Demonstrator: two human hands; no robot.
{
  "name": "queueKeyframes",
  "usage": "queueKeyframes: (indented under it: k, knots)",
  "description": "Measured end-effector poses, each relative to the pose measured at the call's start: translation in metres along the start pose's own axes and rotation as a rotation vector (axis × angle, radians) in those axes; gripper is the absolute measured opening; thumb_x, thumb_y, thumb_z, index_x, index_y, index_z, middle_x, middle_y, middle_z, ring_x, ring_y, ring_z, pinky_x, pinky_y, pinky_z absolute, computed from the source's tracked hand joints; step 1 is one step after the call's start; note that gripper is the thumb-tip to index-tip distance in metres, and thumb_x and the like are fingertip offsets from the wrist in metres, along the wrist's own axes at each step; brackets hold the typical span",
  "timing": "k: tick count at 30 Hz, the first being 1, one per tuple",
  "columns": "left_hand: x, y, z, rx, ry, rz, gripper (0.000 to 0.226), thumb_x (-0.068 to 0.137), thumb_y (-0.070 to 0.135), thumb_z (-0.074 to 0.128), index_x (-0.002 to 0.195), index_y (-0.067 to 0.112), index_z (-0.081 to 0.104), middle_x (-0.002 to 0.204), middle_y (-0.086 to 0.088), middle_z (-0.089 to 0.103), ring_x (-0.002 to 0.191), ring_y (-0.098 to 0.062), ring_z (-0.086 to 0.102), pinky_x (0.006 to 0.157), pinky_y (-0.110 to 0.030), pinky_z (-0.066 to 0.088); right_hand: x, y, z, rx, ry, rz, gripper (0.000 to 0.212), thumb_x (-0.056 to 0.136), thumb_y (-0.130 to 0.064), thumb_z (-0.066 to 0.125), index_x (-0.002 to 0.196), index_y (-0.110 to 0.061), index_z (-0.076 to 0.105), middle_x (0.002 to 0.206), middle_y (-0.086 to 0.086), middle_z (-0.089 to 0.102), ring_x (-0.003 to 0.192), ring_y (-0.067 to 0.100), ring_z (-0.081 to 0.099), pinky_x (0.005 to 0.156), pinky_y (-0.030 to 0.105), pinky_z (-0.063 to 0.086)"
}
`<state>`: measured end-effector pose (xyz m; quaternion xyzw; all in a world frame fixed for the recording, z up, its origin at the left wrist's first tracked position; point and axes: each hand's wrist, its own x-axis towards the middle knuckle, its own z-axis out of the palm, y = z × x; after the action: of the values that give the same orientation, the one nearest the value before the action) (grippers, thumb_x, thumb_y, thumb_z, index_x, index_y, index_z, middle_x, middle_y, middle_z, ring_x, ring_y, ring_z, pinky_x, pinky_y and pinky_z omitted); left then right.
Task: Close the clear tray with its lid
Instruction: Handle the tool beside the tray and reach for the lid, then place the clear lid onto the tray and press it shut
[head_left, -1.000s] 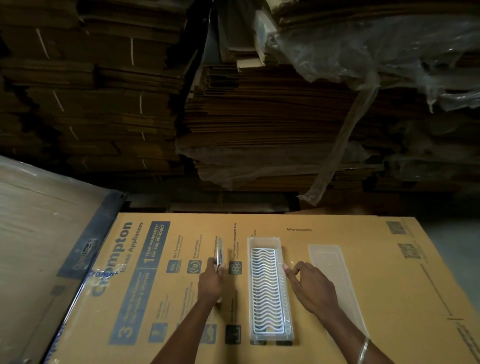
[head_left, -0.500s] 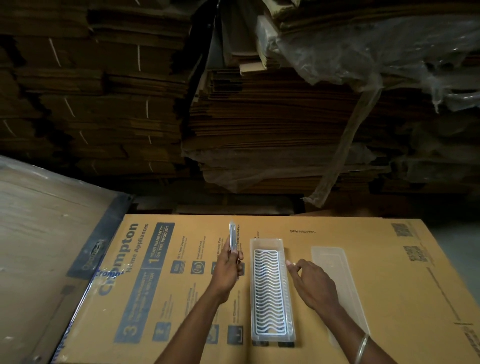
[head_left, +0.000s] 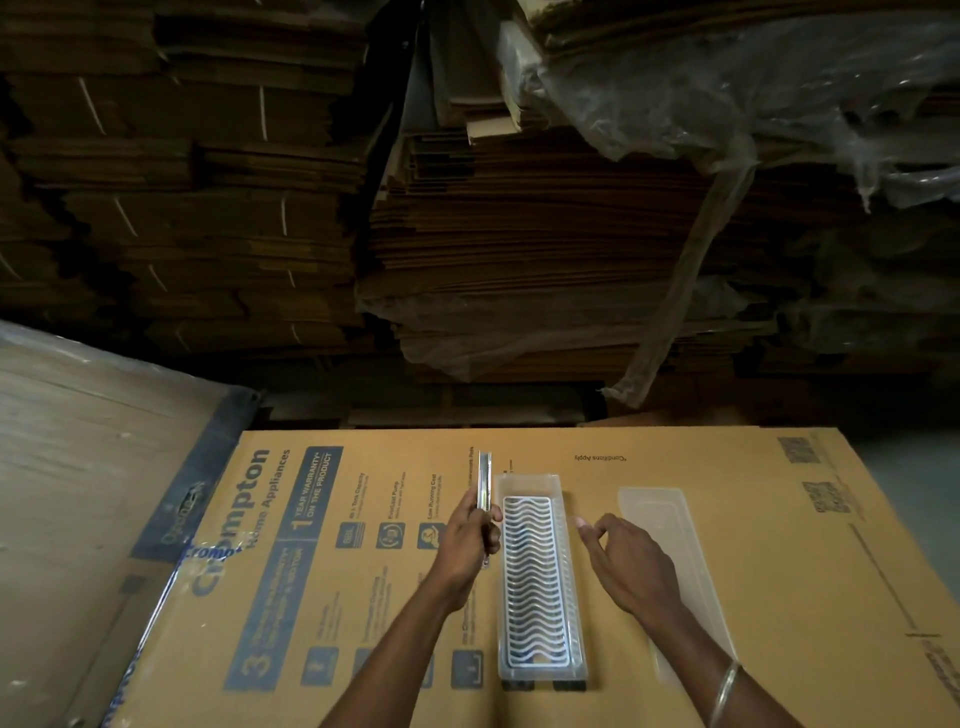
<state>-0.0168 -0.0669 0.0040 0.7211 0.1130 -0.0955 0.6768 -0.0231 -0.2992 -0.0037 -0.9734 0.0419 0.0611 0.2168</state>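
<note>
Fingers of your left hand (head_left: 464, 540) are still gripping the thin metal strip (head_left: 484, 491), now raised upright beside the long clear plastic tray (head_left: 540, 582). Your right hand (head_left: 626, 564), loosely open and empty, is lifting off the tray; the clear flat lid (head_left: 675, 561) is lying unmoved at right.

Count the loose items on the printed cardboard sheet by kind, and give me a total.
Clear tray with white wavy insert: 1
Clear lid: 1
Thin metal strip, held in the left hand: 1
Total: 3
</note>
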Motion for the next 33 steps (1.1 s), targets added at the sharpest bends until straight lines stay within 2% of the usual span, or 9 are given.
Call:
queueKeyframes:
  k: [4,7,9,11,15,19,23,27,33]
  knots:
    - [-0.002,-0.002,0.013,-0.034,-0.020,-0.081,0.026,0.111,0.026,0.032,0.118,0.019,0.056,0.080,0.002,0.060,0.060,-0.004,0.050,0.065,-0.026,0.041,-0.001,0.010,-0.001,0.002,-0.001,0.034,0.051,0.096,-0.069,0.031,0.095,-0.029,0.061,0.092,-0.011,0.064,0.083,0.014,0.060,0.066,0.031,0.045]
    - [0.000,-0.011,0.024,0.187,0.018,-0.082,0.023,0.110,0.031,0.035,0.108,0.018,0.054,0.091,0.005,0.074,0.076,-0.001,0.063,0.076,-0.035,0.049,0.000,0.018,-0.002,-0.003,-0.011,0.056,0.053,0.097,-0.069,0.030,0.099,-0.027,0.062,0.096,-0.009,0.067,0.085,0.015,0.063,0.066,0.032,0.046]
    - [0.004,-0.015,0.033,0.353,0.029,-0.092,0.018,0.108,0.029,0.041,0.105,0.018,0.055,0.094,0.005,0.074,0.076,-0.012,0.065,0.072,-0.039,0.053,-0.001,0.025,-0.004,0.000,-0.020,0.076,0.053,0.097,-0.068,0.030,0.101,-0.026,0.063,0.097,-0.007,0.067,0.088,0.017,0.064,0.067,0.032,0.045]
    - [0.011,-0.020,0.041,0.533,0.031,-0.094,0.016,0.104,0.024,0.051,0.103,0.010,0.058,0.087,-0.003,0.071,0.074,-0.024,0.067,0.069,-0.044,0.057,-0.001,0.031,-0.005,0.000,-0.023,0.096,0.054,0.098,-0.068,0.029,0.101,-0.026,0.063,0.098,-0.007,0.067,0.089,0.018,0.064,0.069,0.033,0.046]
    - [0.018,-0.021,0.058,0.787,-0.009,-0.135,0.013,0.091,0.015,0.070,0.095,0.004,0.063,0.093,-0.012,0.073,0.084,-0.026,0.070,0.073,-0.041,0.056,-0.003,0.046,-0.007,0.002,-0.037,0.138,0.055,0.098,-0.067,0.027,0.100,-0.026,0.063,0.094,-0.006,0.068,0.088,0.017,0.064,0.070,0.033,0.047]
    - [0.021,-0.030,0.073,1.034,-0.121,-0.149,0.008,0.093,0.006,0.064,0.100,0.006,0.062,0.107,-0.015,0.072,0.101,-0.029,0.070,0.080,-0.036,0.055,-0.007,0.060,-0.008,-0.009,-0.055,0.180,0.056,0.099,-0.065,0.026,0.099,-0.023,0.063,0.093,-0.004,0.069,0.087,0.020,0.063,0.068,0.033,0.045]
    - [0.026,-0.042,0.079,1.083,-0.150,-0.199,0.018,0.088,0.005,0.072,0.102,0.005,0.061,0.108,-0.015,0.073,0.103,-0.028,0.071,0.085,-0.038,0.058,-0.009,0.077,-0.008,-0.024,-0.078,0.225,0.057,0.099,-0.066,0.026,0.096,-0.022,0.062,0.094,-0.002,0.070,0.089,0.023,0.064,0.073,0.035,0.049]
    - [0.031,-0.053,0.082,1.091,-0.129,-0.226,0.040,0.085,0.006,0.078,0.119,0.001,0.057,0.117,-0.016,0.070,0.111,-0.029,0.068,0.092,-0.039,0.058,-0.012,0.093,-0.007,-0.030,-0.088,0.247,0.058,0.098,-0.067,0.026,0.093,-0.023,0.062,0.092,-0.002,0.069,0.087,0.023,0.064,0.072,0.035,0.051]
    - [0.032,-0.057,0.087,1.114,-0.072,-0.217,0.043,0.088,0.002,0.072,0.127,0.001,0.053,0.125,-0.015,0.066,0.117,-0.026,0.066,0.096,-0.034,0.055,-0.010,0.108,-0.003,-0.051,-0.112,0.252,0.061,0.096,-0.070,0.023,0.087,-0.022,0.059,0.087,-0.003,0.068,0.081,0.022,0.064,0.072,0.036,0.052]
